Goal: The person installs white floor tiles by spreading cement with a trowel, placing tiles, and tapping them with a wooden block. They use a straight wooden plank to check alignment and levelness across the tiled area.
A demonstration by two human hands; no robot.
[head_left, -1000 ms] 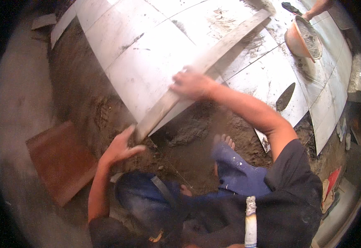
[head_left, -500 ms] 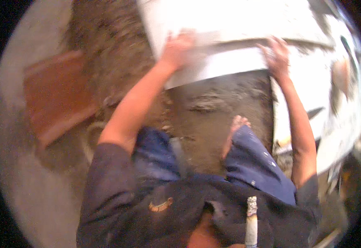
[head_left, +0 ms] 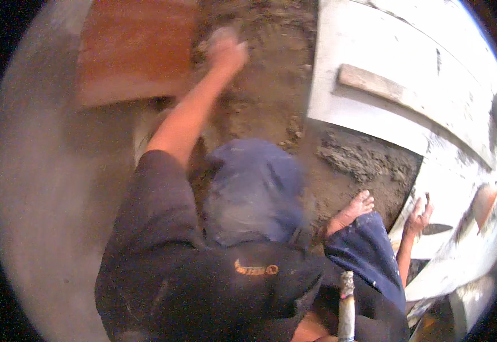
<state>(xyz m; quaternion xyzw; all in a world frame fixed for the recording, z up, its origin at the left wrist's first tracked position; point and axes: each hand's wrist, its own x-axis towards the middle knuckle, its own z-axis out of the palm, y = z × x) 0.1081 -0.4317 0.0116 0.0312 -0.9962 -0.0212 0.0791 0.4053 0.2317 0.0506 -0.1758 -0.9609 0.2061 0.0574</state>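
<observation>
My left hand is stretched forward over bare brown soil, just right of a reddish-brown panel. Motion smears its fingers, so whether it holds anything is unclear. Far off to the right, my right hand rests with fingers apart on the edge of a white slab. Close beside it lies a dark pointed blade. Ahead, a long wooden strip lies across a larger white slab. Rough grey mortar fills the gap between the slabs.
A smooth grey floor spreads along the left. My bare foot is on the soil near the mortar. An orange-brown piece lies at the far right. A lit cigarette juts in at the bottom.
The view has swung left. My left hand has left the white slab and reached out beside the reddish-brown panel. My right hand has come back from the strip to the nearer slab's edge.
</observation>
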